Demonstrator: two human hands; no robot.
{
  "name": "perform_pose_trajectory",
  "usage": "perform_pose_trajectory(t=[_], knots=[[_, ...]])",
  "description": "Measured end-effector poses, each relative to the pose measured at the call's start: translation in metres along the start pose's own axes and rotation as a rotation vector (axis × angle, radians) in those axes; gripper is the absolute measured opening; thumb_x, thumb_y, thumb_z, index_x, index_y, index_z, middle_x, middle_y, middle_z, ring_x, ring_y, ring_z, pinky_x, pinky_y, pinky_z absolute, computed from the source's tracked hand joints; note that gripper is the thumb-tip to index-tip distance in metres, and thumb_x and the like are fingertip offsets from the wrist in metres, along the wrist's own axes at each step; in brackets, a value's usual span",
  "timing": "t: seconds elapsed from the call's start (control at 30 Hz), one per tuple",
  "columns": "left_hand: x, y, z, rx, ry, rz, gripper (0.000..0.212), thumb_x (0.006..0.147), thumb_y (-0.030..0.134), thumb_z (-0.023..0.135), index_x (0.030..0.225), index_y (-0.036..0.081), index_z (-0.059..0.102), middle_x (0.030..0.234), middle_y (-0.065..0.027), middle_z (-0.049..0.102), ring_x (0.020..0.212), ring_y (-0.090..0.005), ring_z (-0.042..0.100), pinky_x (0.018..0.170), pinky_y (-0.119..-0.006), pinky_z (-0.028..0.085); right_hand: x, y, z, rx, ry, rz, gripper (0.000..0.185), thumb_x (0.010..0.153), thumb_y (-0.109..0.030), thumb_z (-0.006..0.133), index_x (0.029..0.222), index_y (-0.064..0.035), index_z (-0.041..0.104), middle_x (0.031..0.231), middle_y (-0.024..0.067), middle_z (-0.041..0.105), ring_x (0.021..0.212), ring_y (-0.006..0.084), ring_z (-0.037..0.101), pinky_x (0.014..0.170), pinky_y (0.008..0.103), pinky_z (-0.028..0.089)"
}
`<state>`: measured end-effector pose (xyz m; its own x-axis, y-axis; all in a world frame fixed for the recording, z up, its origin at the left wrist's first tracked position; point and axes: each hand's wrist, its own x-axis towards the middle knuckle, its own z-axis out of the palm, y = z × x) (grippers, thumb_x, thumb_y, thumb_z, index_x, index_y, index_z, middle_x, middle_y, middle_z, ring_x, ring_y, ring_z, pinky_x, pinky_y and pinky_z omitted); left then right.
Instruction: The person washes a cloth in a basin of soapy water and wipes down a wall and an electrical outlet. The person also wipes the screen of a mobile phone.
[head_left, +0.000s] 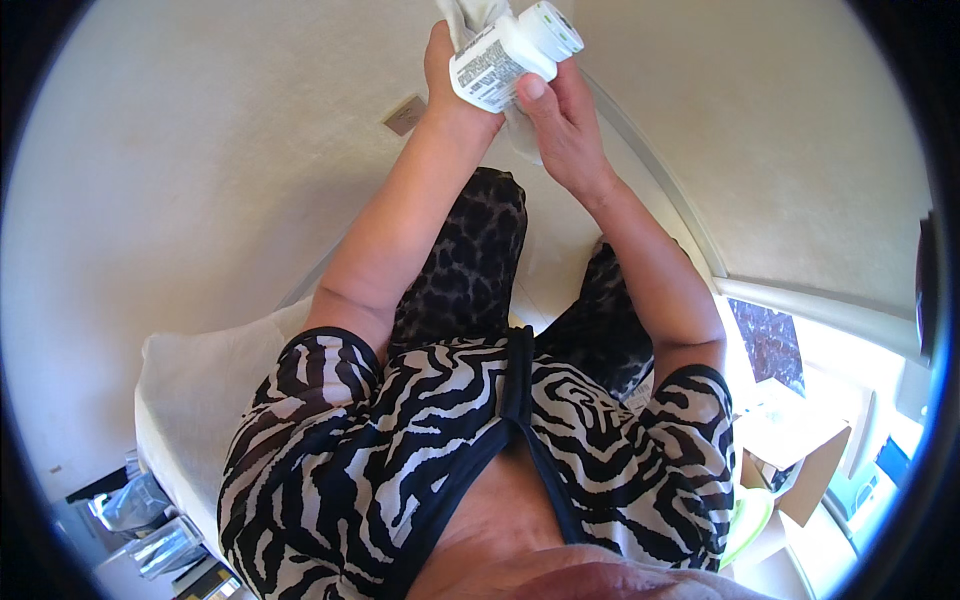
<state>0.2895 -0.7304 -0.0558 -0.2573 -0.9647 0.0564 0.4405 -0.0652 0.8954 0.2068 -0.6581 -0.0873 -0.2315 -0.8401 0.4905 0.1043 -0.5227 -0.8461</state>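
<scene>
A white plastic bottle (495, 64) with a white screw cap and a printed label is tilted at the top of the view, its cap towards the upper right. My right hand (566, 124) grips it from the right, thumb on the label side near the lower edge. Behind the bottle, my left hand (442, 67) is partly hidden and holds a white cloth (474, 13). The cloth shows above the bottle and hangs below it between the hands. The fingers of my left hand cannot be seen.
A wall outlet (405, 115) is beyond my left forearm. At left stands a white-covered piece of furniture (202, 390), with clear plastic containers (165, 544) below. An open cardboard box (814, 465) and a pale green rounded object (750, 517) are at lower right.
</scene>
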Motion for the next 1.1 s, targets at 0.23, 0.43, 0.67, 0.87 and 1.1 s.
perform_pose_trajectory(t=[0.23, 0.43, 0.67, 0.87, 1.1], knots=[[0.029, -0.031, -0.017, -0.368, -0.159, -0.348, 0.03, 0.093, 0.029, 0.045, 0.09, 0.008, 0.066, 0.089, -0.0077, 0.068, 0.08, -0.0212, 0.065, 0.079, -0.038, 0.052, -0.002, 0.024, -0.013, -0.643, 0.18, -0.153, 0.051, 0.103, -0.037, 0.034, 0.135, 0.0032, 0.037, 0.131, 0.0221, 0.044, 0.121, 0.0334, 0.042, 0.104, 0.0406, 0.031], [0.038, 0.018, 0.05, 0.142, 0.009, -0.287, 0.034, 0.094, 0.033, 0.046, 0.108, 0.005, 0.057, 0.092, -0.0092, 0.065, 0.093, -0.0229, 0.056, 0.086, -0.042, 0.045, 0.024, -0.001, -0.02, -0.211, 0.412, -0.056, 0.057, 0.098, -0.045, 0.047, 0.129, 0.0023, 0.04, 0.12, 0.0161, 0.053, 0.105, 0.0234, 0.053, 0.094, 0.0365, 0.041], [0.057, 0.116, 0.06, 1.074, -0.855, -0.2, 0.068, 0.081, 0.058, 0.064, 0.137, 0.021, 0.048, 0.117, -0.0074, 0.063, 0.113, -0.0231, 0.054, 0.093, -0.038, 0.04, 0.026, -0.024, -0.022, -0.276, 0.32, -0.142, 0.054, 0.097, -0.045, 0.05, 0.121, 0.0038, 0.049, 0.108, 0.0117, 0.057, 0.095, 0.0197, 0.054, 0.083, 0.0326, 0.045], [0.01, 0.146, 0.049, 1.392, -1.026, 0.054, 0.079, 0.071, 0.052, 0.077, 0.135, 0.016, 0.048, 0.119, -0.0079, 0.06, 0.109, -0.0234, 0.056, 0.081, -0.037, 0.049, 0.007, -0.029, -0.022, -0.394, 0.097, -0.088, 0.05, 0.098, -0.037, 0.051, 0.126, 0.0039, 0.047, 0.106, 0.0099, 0.058, 0.092, 0.0163, 0.054, 0.081, 0.0303, 0.045], [-0.067, 0.199, -0.005, 1.378, -0.696, 0.196, 0.07, 0.073, 0.042, 0.078, 0.126, 0.006, 0.049, 0.108, -0.0136, 0.061, 0.094, -0.0229, 0.062, 0.067, -0.033, 0.053, -0.014, -0.053, 0.009, -0.187, -0.252, -0.112, 0.052, 0.097, -0.026, 0.053, 0.138, 0.0026, 0.038, 0.095, 0.0065, 0.057, 0.09, 0.013, 0.052, 0.081, 0.0272, 0.042]])
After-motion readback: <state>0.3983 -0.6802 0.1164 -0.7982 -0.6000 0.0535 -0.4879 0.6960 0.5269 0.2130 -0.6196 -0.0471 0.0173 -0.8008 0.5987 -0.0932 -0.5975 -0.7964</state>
